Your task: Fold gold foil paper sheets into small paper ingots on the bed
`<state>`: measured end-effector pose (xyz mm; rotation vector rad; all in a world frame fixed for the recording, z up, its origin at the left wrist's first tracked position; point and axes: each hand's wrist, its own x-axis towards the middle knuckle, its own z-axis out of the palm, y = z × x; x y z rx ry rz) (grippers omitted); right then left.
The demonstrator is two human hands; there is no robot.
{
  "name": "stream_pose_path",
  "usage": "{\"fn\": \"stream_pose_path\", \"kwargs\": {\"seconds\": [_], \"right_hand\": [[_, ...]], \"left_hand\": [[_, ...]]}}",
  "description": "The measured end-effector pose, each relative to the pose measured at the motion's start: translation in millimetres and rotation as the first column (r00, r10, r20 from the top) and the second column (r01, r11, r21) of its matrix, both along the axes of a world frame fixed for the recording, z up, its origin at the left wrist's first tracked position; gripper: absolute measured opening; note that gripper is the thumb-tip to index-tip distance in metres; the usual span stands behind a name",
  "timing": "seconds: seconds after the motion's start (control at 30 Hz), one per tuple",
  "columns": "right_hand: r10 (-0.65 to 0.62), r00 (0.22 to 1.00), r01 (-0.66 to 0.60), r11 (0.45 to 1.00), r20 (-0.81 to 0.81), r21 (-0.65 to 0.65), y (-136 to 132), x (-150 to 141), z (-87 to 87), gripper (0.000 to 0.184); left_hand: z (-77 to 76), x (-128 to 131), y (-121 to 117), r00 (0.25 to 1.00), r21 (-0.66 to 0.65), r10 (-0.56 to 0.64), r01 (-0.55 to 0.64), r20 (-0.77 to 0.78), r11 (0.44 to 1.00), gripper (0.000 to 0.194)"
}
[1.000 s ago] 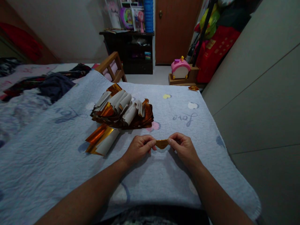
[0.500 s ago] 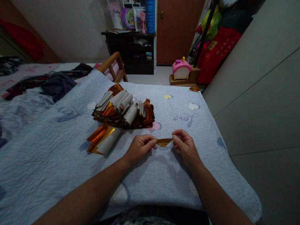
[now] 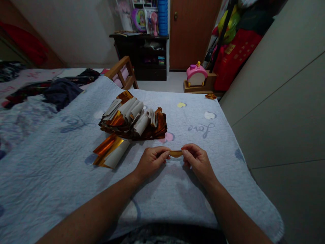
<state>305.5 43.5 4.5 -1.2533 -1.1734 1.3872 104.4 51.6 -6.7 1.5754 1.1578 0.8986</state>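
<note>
A small folded piece of gold foil paper [image 3: 175, 154] spans the gap between my two hands, just over the pale blue bedspread [image 3: 162, 200]. My left hand [image 3: 152, 161] pinches its left end between thumb and fingers. At the opposite end, the thumb and forefinger of my right hand [image 3: 196, 161] are closed on the paper and cover its tip. To the left lies a thick pile of gold-and-white paper sheets [image 3: 142, 123], curled and folded. Closer to me, a few loose sheets [image 3: 111, 150] rest beside that pile.
One folded gold paper piece [image 3: 210, 96] lies at the bed's far right corner. A wooden chair [image 3: 124, 73] stands beyond the far edge, near a dark cabinet [image 3: 149, 74]. Crumpled dark clothes [image 3: 63, 91] are on the left. A pale wardrobe [image 3: 286, 112] borders the right side.
My right hand has shifted slightly left along the gold paper, so the hands are closer together. Less of the paper's lower point shows now. My left hand has barely moved.
</note>
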Motion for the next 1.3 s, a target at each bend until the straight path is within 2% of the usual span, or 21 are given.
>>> {"fn": "stream_pose_path", "kwargs": {"seconds": [0.13,0.33,0.67,0.8,1.03,1.3], "right_hand": [[0.021,1.0,-0.022,1.0,0.02,0.022,1.2,0.1,-2.3,0.025],[0.031,0.998,-0.032,0.999,0.051,0.023,-0.2,-2.4,-4.8,0.022],[0.034,0.996,-0.032,0.999,0.083,-0.022,-0.7,-3.6,-1.1,0.027],[0.045,0.998,-0.043,0.998,0.051,-0.054,0.0,-3.4,-1.4,0.029],[0.051,0.995,-0.051,0.999,0.082,-0.006,-0.5,-1.7,-6.8,0.025],[0.049,0.993,-0.056,0.996,0.11,0.063,-0.5,-5.5,-5.0,0.02]], "left_hand": [[2.0,0.8,-0.4,1.0,0.036,-0.005,0.006,-0.023,0.999,0.024],[2.1,1.8,0.7,0.997,-0.024,-0.002,0.004,0.081,1.0,0.026],[-1.5,0.9,1.0,0.999,0.009,0.047,-0.047,-0.006,0.999,0.025],[-1.1,1.7,0.3,0.999,-0.052,0.043,-0.041,0.034,0.998,0.026],[0.6,1.9,-0.6,0.992,-0.083,0.039,-0.03,0.116,0.996,0.03],[-2.0,0.0,-0.9,0.998,-0.028,0.037,-0.035,0.056,0.999,0.026]]}}
